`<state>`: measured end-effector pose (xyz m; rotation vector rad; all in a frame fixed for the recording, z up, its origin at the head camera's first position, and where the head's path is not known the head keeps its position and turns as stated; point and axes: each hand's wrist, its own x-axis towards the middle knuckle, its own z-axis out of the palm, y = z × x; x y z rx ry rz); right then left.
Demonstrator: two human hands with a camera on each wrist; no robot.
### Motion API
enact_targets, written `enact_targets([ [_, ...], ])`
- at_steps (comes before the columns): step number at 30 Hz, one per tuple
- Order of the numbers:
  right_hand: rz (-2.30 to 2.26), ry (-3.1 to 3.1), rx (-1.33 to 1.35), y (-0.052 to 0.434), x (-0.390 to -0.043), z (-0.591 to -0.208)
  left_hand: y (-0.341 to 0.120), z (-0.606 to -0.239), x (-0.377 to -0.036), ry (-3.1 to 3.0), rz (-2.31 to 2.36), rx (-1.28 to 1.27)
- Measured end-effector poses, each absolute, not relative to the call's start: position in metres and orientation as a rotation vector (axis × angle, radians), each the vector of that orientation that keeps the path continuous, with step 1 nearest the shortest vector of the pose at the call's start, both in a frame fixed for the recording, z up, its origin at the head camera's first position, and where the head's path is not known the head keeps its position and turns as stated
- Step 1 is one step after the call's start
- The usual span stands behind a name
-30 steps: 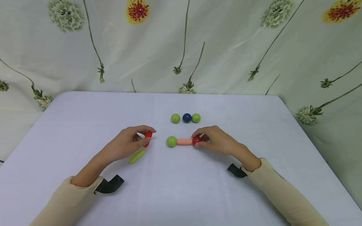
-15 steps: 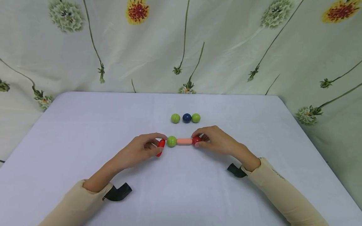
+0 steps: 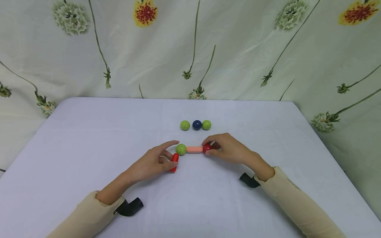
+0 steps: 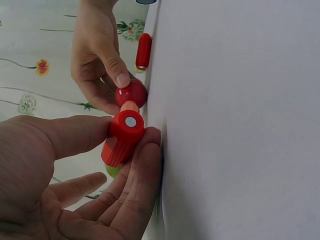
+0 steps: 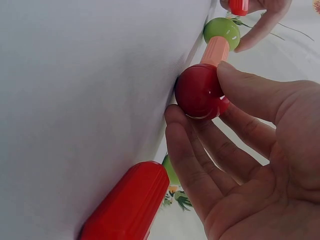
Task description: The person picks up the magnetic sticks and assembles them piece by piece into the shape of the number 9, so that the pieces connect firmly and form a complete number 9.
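The red stick (image 3: 174, 162) is pinched by the left hand (image 3: 154, 162) just below the green ball (image 3: 181, 149); the red ball (image 3: 207, 148) is held by the right hand (image 3: 229, 149). The chain on the counter (image 3: 89, 132) could be knocked askew by a misaligned push.

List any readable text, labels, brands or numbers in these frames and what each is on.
None legible: the red rod in the left hand, the red ball in the right hand, the green ball and the peach rod carry no markings.
A faint dark mark on the right sleeve is too small to read.
The floral cloth bears only flowers.
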<state>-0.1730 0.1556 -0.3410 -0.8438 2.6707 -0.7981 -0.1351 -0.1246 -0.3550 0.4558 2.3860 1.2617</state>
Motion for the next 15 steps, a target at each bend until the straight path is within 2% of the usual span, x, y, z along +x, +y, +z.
enact_targets([
  [15, -0.798, 2.663, -0.863, 0.1572, -0.1755, -0.3425, -0.1192, -0.3577, -0.1413, 2.359, 1.259, 0.342],
])
